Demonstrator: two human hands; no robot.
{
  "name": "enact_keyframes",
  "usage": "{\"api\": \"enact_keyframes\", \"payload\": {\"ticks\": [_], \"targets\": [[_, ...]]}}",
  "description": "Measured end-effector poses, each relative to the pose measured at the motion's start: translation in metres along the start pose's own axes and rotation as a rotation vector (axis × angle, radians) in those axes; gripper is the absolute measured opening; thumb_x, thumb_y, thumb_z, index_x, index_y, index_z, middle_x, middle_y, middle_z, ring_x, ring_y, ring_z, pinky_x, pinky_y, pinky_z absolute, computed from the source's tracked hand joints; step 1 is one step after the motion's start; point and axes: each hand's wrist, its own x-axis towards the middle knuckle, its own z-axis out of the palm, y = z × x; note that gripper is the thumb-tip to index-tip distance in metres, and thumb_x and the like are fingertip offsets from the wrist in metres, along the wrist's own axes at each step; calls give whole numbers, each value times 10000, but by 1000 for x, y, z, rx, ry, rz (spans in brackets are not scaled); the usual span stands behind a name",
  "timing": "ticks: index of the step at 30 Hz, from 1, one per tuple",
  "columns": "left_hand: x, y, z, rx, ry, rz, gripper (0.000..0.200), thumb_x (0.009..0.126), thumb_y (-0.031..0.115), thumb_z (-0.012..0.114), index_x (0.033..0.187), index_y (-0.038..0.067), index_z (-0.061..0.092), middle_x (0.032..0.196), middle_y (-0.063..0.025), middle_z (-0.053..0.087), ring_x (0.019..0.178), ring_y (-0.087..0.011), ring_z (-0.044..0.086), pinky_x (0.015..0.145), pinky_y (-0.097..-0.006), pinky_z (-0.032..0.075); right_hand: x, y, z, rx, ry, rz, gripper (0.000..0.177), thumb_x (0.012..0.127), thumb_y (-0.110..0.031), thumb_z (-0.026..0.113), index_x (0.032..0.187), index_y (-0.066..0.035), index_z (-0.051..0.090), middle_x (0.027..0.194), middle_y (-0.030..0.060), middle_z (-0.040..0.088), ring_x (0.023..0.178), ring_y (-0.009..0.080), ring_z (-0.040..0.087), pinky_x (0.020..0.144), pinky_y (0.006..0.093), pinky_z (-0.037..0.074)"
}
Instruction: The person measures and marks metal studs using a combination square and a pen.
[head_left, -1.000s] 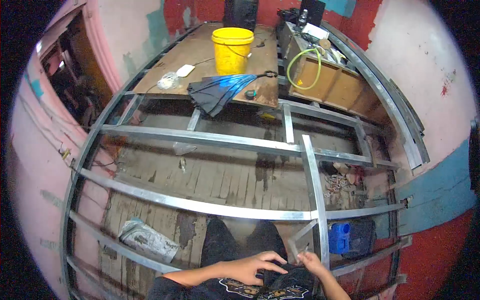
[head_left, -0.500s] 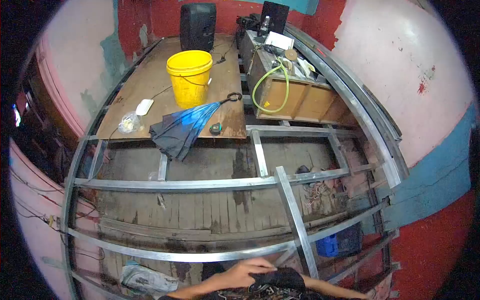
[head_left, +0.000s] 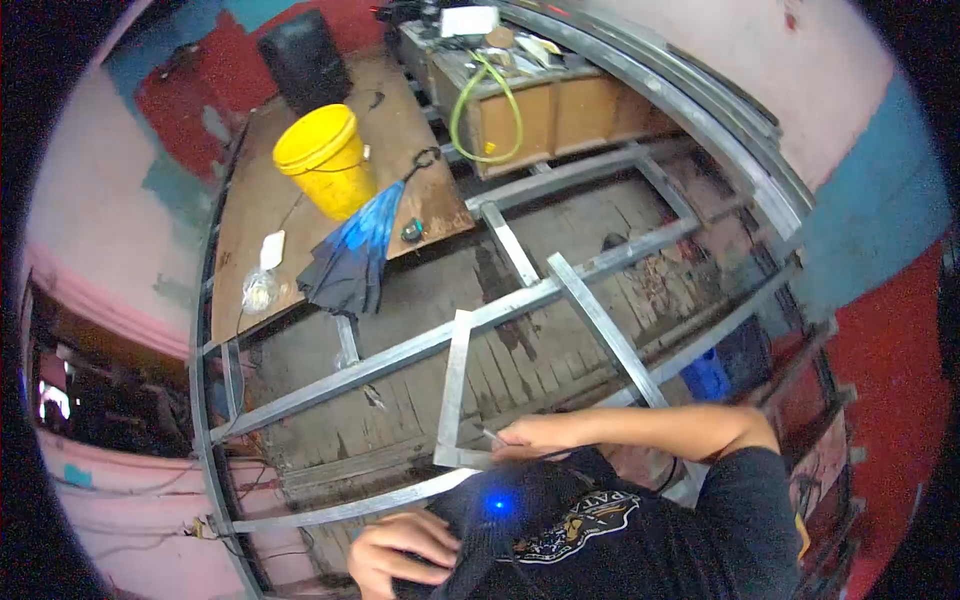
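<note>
My right hand (head_left: 540,435) reaches in from the right, its fingers closed by the short arm of an L-shaped metal square (head_left: 454,390). A thin pale tip pokes out beside the fingers; the grip itself is partly hidden. The long arm of the square points away from me, over the metal frame (head_left: 390,355) and the plank floor. Low in view, my left hand (head_left: 400,552) rests against dark cloth near my shirt, fingers bent and slightly apart, with nothing visible in them. Right of the square, a loose-looking metal tube (head_left: 608,330) lies across the frame.
A yellow bucket (head_left: 325,165), a blue-black umbrella (head_left: 355,255) and a tape measure (head_left: 412,231) are on a plywood sheet (head_left: 405,110). A wooden cabinet (head_left: 560,115) with a green hose (head_left: 455,125) stands behind. Gaps between frame bars expose the floor below.
The view has tilted and turned. My right hand has come from the lower right to the middle, bringing the metal square into view. My left hand has moved lower and left.
</note>
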Motion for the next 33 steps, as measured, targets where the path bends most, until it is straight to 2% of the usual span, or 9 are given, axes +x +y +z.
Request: {"api": "enact_keyframes", "payload": {"ticks": [2,6,9,13,16,20,22,28,33], "targets": [[-17,-7,31,57,299,-147,597,932,524,645,1074,-44,761,1126,-220,697,1090,-395,647,985,-527,477,17,71,22,169,156,-268,391,1075,-369,498,1111,-11,649,959,126,704,870,177,592,800,380,500],[-27,-9,30,150,261,-329,638,750,457,813,1219,32,731,1314,-188,617,1249,-375,561,1084,-509,410,11,126,13,53,179,249,440,1054,-430,521,1217,-43,656,989,83,713,871,165,611,753,351,504],[-60,-6,20,192,357,-463,958,709,665,802,1406,42,593,1498,-186,468,1378,-357,439,1150,-496,322,-4,167,-2,205,294,500,362,1027,-382,584,955,-44,693,672,6,628,502,94,474,463,296,363],[-140,-45,11,-107,969,-811,655,886,262,794,1452,60,534,1423,-142,553,1311,-234,539,1103,-386,433,-22,202,-1,449,434,453,324,1030,-322,582,898,-34,653,688,73,675,459,95,478,424,276,348],[-190,-91,23,820,1024,-1297,658,970,218,708,1536,62,412,1212,-130,688,1105,-187,644,982,-333,509,-26,138,-7,320,437,555,432,999,-410,624,912,12,653,720,60,565,649,213,489,621,391,420],[-198,-91,19,469,1161,-1046,785,976,216,703,1608,96,254,1143,-121,704,1026,-171,658,946,-331,519,-5,209,5,164,459,284,315,1007,-413,599,1046,-127,725,751,85,591,678,195,528,641,398,439],[-167,-70,0,417,1057,-938,919,975,273,691,1639,133,71,1103,-133,706,1014,-237,668,957,-373,514,13,250,16,390,458,436,324,1035,-322,569,891,-36,615,757,139,735,449,110,478,435,280,363],[-59,-15,-106,442,727,-628,969,995,187,674,1629,129,-56,706,15,588,645,-73,528,635,-277,491,65,142,32,407,566,482,297,1028,-289,572,890,-36,646,678,102,689,598,187,663,575,316,513],[28,-6,-158,513,651,-470,632,974,235,696,1515,48,426,765,-58,719,619,-94,595,614,-290,522,95,151,40,316,478,445,308,1048,-340,555,958,-66,664,751,68,727,504,91,483,462,273,381]]}}
